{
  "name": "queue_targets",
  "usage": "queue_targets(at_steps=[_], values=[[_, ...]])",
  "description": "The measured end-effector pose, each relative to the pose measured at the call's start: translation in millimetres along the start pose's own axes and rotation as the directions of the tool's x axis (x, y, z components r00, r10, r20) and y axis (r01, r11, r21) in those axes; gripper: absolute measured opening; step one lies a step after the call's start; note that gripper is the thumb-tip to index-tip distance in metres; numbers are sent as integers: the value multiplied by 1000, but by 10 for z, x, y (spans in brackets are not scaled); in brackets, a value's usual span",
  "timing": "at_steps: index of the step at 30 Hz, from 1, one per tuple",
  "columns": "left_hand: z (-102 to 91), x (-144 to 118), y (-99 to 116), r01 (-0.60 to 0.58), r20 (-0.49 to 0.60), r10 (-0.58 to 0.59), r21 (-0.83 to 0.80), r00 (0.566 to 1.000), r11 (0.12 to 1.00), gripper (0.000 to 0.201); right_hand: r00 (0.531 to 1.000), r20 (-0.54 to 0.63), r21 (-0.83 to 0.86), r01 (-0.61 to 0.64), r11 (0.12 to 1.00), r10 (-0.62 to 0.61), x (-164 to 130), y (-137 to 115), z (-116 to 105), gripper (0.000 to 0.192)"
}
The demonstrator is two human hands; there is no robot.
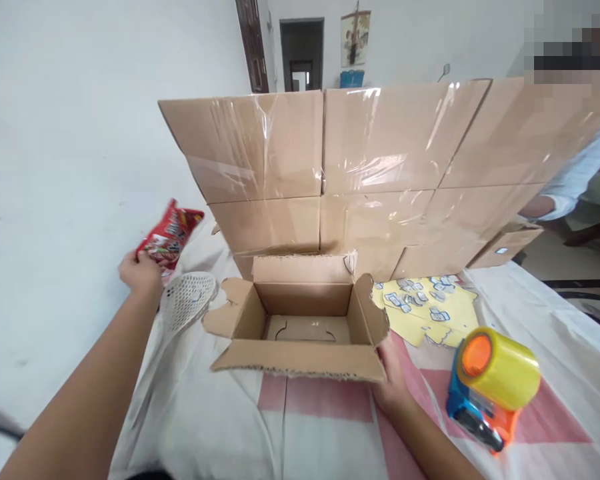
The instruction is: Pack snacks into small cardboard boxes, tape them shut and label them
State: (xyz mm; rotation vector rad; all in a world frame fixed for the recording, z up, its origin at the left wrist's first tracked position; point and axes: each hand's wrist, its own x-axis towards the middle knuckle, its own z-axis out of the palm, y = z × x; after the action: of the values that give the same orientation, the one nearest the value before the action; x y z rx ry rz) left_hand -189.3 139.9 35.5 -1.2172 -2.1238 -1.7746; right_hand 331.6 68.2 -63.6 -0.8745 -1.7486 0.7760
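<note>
My left hand [143, 269] is closed on the lower end of a red snack packet [173, 233], held up at the left beside the wall. Just below the packet lies a white perforated scoop [190, 297]. In the middle stands a small open cardboard box [307, 327] with its flaps spread outward; inside, only its bare bottom shows. My right hand [391, 377] grips the box's right side near the front corner, its fingertips partly hidden by the side flap.
Behind the box rises a tall taped cardboard panel [380, 147]. Yellow sheets with small cutouts [430, 307] lie at right, near a tape dispenser with a yellow roll [500, 373]. A pink and white cloth [320, 440] covers the table. Another person's sleeve [580, 173] shows at far right.
</note>
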Motion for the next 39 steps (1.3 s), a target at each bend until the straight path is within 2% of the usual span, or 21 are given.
queue_targets(at_steps=[3, 6, 8, 10, 12, 13, 15, 17, 19, 21, 26, 28, 30, 32, 34, 35, 37, 39], values=[[-492, -94, 418, 139, -199, -167, -149, 966, 979, 18, 1000, 10, -45, 17, 999, -17, 49, -29, -20, 49], [-823, -243, 959, 105, -292, -195, -298, 936, 949, 18, 999, 9, -55, 46, 997, -45, 69, -72, -15, 45], [-893, -394, 1324, 46, -294, -166, -377, 941, 925, 18, 998, 12, -35, 61, 998, -61, 54, -124, -14, 43], [-853, -605, 1647, -4, -236, -110, -435, 966, 900, 16, 998, 16, -13, 69, 998, -68, 17, -186, -24, 42], [-744, -860, 1903, -24, -89, -21, -476, 996, 879, 22, 997, 16, -6, 73, 997, -73, -35, -244, -43, 40], [-682, -991, 2002, -17, -2, 18, -485, 1000, 874, 25, 997, 14, -7, 74, 997, -74, -61, -266, -52, 39], [-574, -1223, 2134, -14, 165, 104, -470, 981, 883, 29, 997, 11, -10, 77, 997, -77, -103, -289, -60, 39], [-511, -1386, 2182, -106, 289, 220, -363, 932, 926, 25, 997, 1, -17, 72, 997, -72, -120, -287, -46, 39], [-493, -1471, 2161, -258, 389, 317, -199, 865, 946, 24, 998, -3, -30, 63, 998, -63, -114, -272, -11, 40], [-493, -1508, 2107, -355, 480, 351, -84, 804, 931, 28, 997, 19, -46, 71, 996, -70, -99, -258, 33, 40], [-442, -1600, 2032, -340, 665, 310, -89, 679, 936, 32, 983, 118, -97, 154, 983, -143, -85, -264, 91, 37], [-401, -1651, 2040, -348, 712, 294, -74, 638, 935, 30, 986, 121, -123, 131, 984, -116, -88, -274, 82, 37], [-383, -1685, 2039, -376, 740, 267, -20, 617, 926, 29, 991, 110, -143, 97, 985, -81, -89, -281, 62, 38], [-416, -1679, 1998, -400, 755, 230, 47, 614, 915, 32, 993, 97, -150, 84, 985, -70, -88, -284, 35, 39], [-513, -1616, 1891, -384, 725, 220, 67, 653, 921, 31, 994, 76, -139, 91, 986, -81, -86, -281, 5, 41], [-581, -1564, 1808, -361, 685, 228, 55, 692, 931, 31, 994, 64, -127, 96, 987, -88, -86, -277, -11, 43], [-722, -1436, 1596, -291, 559, 226, 28, 798, 956, 33, 993, 42, -98, 110, 989, -106, -87, -264, -41, 48], [-820, -1322, 1363, -202, 472, 154, 52, 868, 978, 33, 992, 22, -79, 123, 989, -122, -89, -250, -62, 51]])
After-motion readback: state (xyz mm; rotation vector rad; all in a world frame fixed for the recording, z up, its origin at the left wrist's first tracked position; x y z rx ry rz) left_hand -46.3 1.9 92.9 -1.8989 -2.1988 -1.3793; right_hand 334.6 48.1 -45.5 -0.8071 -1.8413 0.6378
